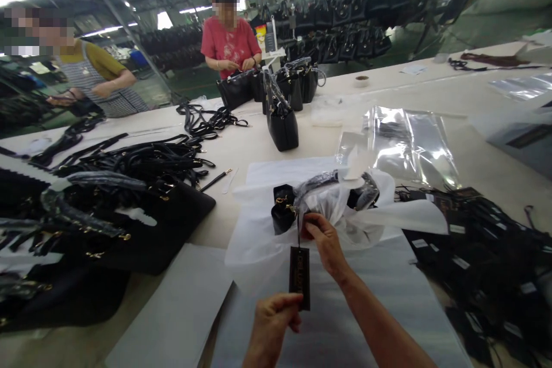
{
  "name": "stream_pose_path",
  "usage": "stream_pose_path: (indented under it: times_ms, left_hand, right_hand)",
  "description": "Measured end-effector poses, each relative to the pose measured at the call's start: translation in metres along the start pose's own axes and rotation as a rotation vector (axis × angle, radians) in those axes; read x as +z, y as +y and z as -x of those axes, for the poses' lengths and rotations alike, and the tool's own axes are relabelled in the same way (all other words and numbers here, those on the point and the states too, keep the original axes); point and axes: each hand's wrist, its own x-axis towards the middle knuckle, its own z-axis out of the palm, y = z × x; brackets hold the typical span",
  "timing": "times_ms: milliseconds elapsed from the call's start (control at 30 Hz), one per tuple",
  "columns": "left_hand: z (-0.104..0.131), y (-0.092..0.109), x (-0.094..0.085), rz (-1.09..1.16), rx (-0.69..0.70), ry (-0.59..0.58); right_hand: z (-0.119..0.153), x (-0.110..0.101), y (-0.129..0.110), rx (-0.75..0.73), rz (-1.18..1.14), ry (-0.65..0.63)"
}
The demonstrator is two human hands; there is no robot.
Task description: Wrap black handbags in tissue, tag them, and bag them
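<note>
My left hand [276, 316] pinches the lower edge of a black hang tag [299, 276] with gold-brown lettering. The tag hangs by a dark cord from a black handbag [283, 218], which sits on white tissue paper [254, 241]. My right hand [325, 244] is beside the bag, thumb and fingertips closed near the cord's upper end; whether they grip the cord or the bag's edge I cannot make out. Clear plastic wraps the bag's handles [317, 181], and white paper bulges from its opening. Gold-coloured hardware shows on its left end.
Black handbags [185, 213] and a heap of straps [142, 155] lie on the left. Many black tags [470, 259] are piled right. Clear plastic bags [405, 144] and a standing handbag [282, 126] are beyond. Two co-workers, one in a red shirt [230, 40], stand across the table.
</note>
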Motion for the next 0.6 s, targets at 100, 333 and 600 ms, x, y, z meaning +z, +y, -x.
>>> stream_pose_path:
  times_ms: [100,333,600]
  left_hand:
    - [-0.021,-0.030,0.040,-0.052,0.028,0.038]
    - [-0.031,0.001,0.040,-0.337,0.383,0.088]
    - [-0.086,0.105,0.021,-0.845,0.957,0.326]
  right_hand:
    - [0.010,-0.008,0.000,-0.036,0.214,-0.096]
    - [0.016,-0.021,0.008,-0.148,0.562,0.011]
    - [0.010,-0.007,0.025,-0.256,0.549,0.066]
